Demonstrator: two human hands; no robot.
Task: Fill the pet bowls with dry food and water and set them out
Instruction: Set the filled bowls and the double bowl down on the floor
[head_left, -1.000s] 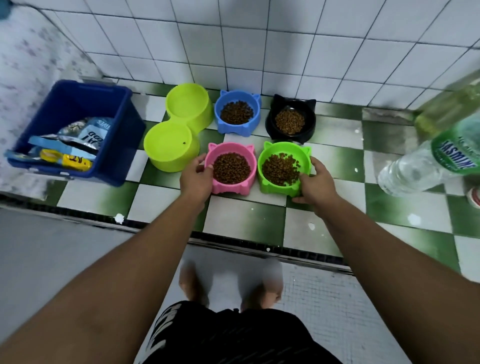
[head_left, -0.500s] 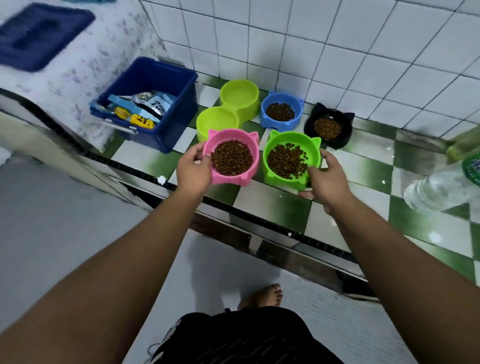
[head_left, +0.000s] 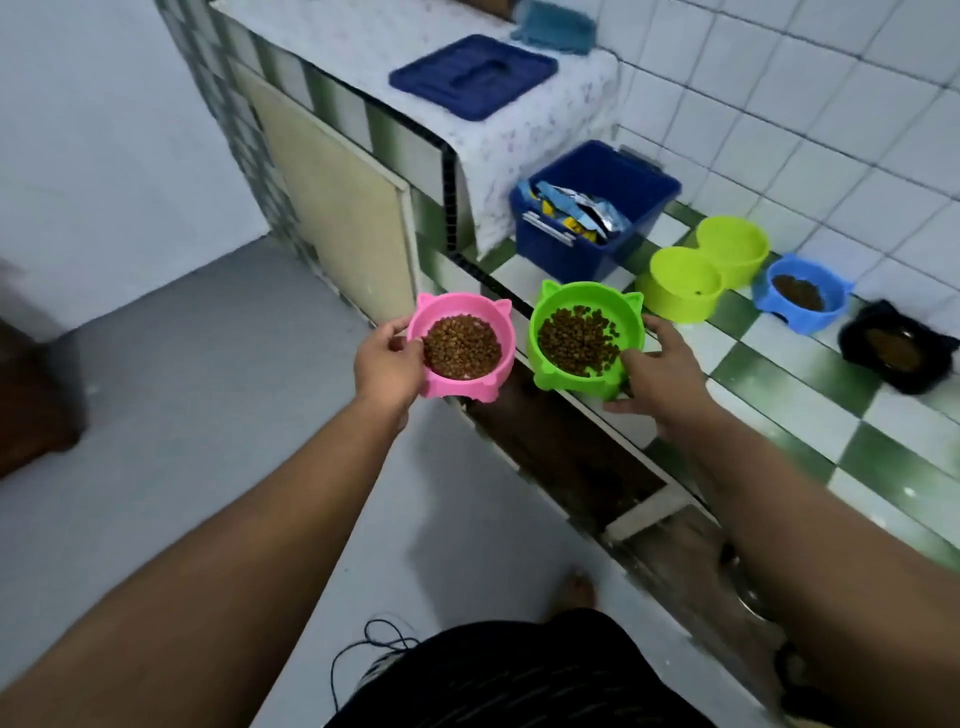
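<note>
A person's left hand grips a pink cat-eared bowl at its left rim, thumb over the edge and fingers curled beneath. The right hand clamps a green bowl likewise at its right side. Both bowls hold dry kibble and are held level, probably to avoid spills. Beyond and right of the right hand, 3 bowls stand on the tiled counter: a lime double bowl, seemingly unfilled, then a blue bowl and a black bowl, both with kibble.
</note>
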